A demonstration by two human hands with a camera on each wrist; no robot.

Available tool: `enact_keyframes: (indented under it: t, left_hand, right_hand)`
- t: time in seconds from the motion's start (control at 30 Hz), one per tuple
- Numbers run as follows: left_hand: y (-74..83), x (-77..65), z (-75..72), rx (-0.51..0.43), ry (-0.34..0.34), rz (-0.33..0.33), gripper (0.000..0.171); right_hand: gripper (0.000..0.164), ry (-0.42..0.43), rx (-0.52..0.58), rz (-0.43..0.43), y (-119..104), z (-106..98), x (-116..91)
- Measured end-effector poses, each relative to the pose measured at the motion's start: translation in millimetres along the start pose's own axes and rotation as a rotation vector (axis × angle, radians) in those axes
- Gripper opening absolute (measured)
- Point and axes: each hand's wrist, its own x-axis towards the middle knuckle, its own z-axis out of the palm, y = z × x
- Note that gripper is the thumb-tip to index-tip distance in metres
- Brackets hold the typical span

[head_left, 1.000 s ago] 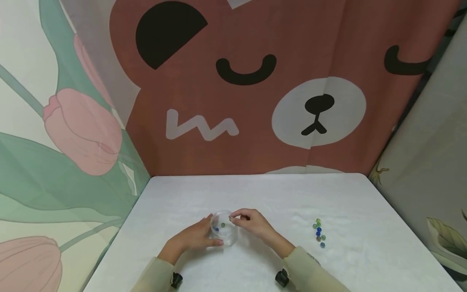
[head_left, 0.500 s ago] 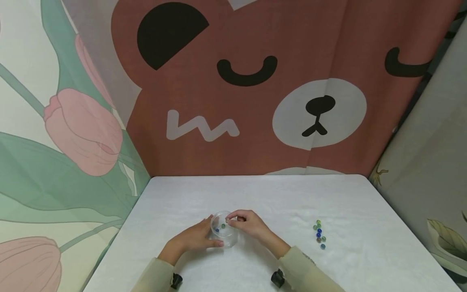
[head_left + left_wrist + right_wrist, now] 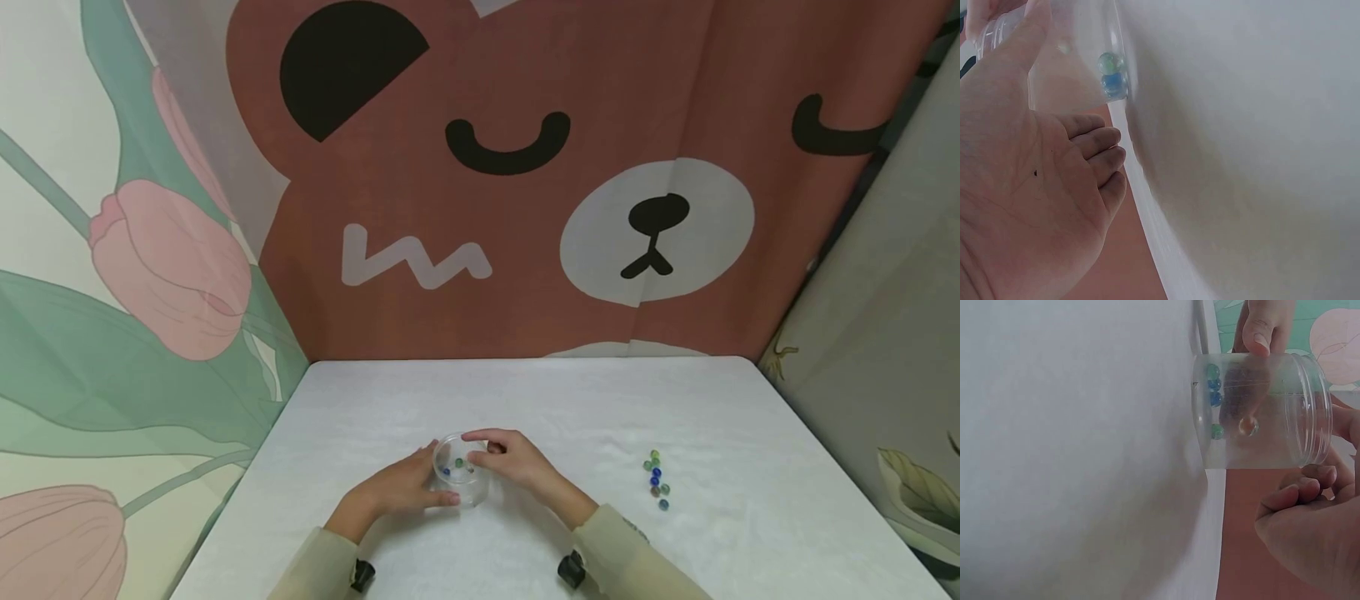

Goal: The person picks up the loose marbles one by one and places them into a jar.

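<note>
White table with clear jar, loose marbles.

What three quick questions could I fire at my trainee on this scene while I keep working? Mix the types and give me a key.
1. Which hand grips the clear jar by its side?
a) right
b) left
c) neither

2. True or false: the loose marbles lie on the white table to the right of the jar, seen from the person's side.

3. In the right wrist view, where inside the jar does the amber-tinted marble show?

Key
1. b: the left hand.
2. True.
3. Partway up, clear of the blue and green marbles at the base.
</note>
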Motion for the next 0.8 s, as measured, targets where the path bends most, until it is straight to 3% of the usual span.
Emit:
enact_keyframes:
  t: [0.47, 0.8]
  left_hand:
    - [0.1, 0.1, -2.3, 0.002, -0.002, 0.009, 0.117]
    - [-1.0, 0.4, -2.6, 0.010, -0.001, 0.017, 0.115]
  right_hand:
    - [0.035, -0.016, 0.050, 0.006, -4, -4, -3]
    - [0.037, -0.003, 0.015, 0.027, -4, -20, -11]
